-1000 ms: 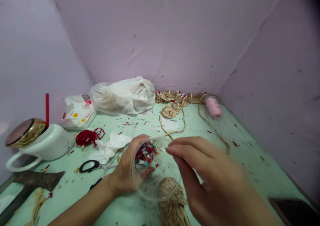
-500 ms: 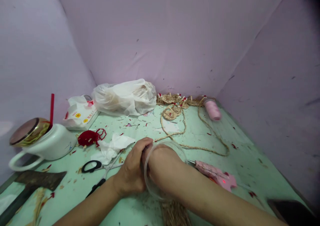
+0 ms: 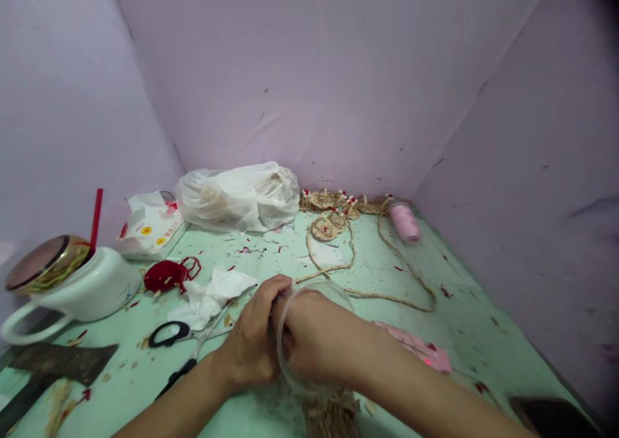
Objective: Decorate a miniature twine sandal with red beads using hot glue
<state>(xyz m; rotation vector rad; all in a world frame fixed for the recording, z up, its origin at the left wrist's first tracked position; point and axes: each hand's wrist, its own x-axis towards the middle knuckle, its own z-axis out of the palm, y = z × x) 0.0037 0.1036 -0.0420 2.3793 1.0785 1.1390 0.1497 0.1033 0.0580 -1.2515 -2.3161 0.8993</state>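
My left hand (image 3: 249, 344) grips the side of a clear plastic cup (image 3: 290, 373) tipped on its side on the green table (image 3: 367, 264). My right hand (image 3: 314, 335) is pushed deep into the cup's mouth, so its fingers are hidden. The coloured beads in the cup are covered by that hand. A bundle of straw-coloured woven work (image 3: 331, 415) lies just under the cup at the near edge.
Black-handled scissors (image 3: 169, 335), crumpled tissue (image 3: 210, 293) and red yarn (image 3: 164, 275) lie left of my hands. A white mug with a gold lid (image 3: 62, 283) stands far left. A pink glue gun (image 3: 416, 351), jute cord (image 3: 387, 277), pink thread spool (image 3: 405, 222) and plastic bag (image 3: 239, 196) lie beyond.
My right hand went from hovering at the cup's rim to reaching inside it, hiding the beads. The left hand has kept its hold on the cup.
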